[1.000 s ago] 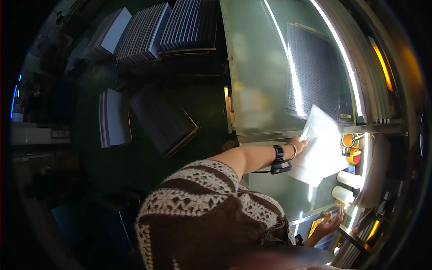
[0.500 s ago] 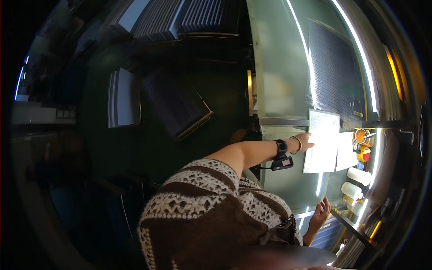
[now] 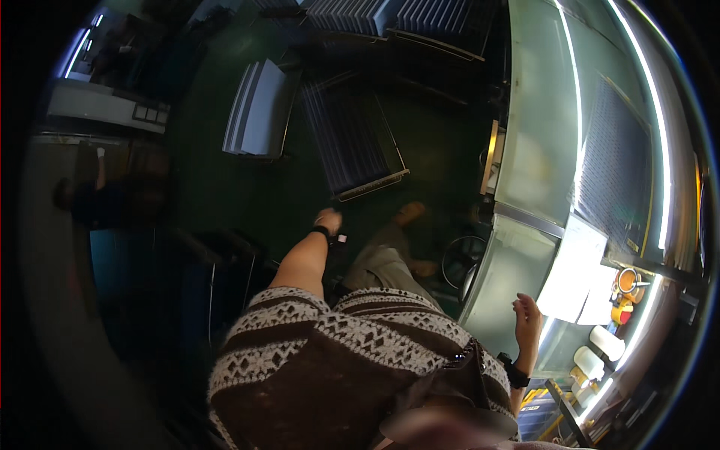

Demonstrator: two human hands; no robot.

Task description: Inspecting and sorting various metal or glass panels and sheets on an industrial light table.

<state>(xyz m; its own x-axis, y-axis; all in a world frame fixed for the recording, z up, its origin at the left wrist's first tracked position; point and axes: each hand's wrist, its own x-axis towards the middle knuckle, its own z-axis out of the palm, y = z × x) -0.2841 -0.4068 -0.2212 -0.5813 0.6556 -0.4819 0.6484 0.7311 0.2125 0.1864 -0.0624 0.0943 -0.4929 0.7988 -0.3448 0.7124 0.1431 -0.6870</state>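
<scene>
My left hand (image 3: 328, 220) hangs over the dark floor in front of me, away from the glass-topped bench. It is small and smeared, and I cannot make out its fingers. My right hand (image 3: 529, 311) is raised beside the near edge of the bench, fingers loosely bent and apart, with nothing in it. Nearest to it lie white paper sheets (image 3: 574, 270), bright under the light. A dark perforated panel (image 3: 616, 165) lies on the glass beyond the papers. Black bands sit on both my wrists.
A wire rack of dark panels (image 3: 349, 139) and a stack of pale boards (image 3: 259, 112) stand on the floor ahead. White rolls (image 3: 606, 343) and an orange tape roll (image 3: 626, 280) line the bench's right side. Far left is a person (image 3: 112, 187).
My left hand has left the papers and swung left over the floor. My right hand has risen slightly. My view has turned left, so the bench appears farther right.
</scene>
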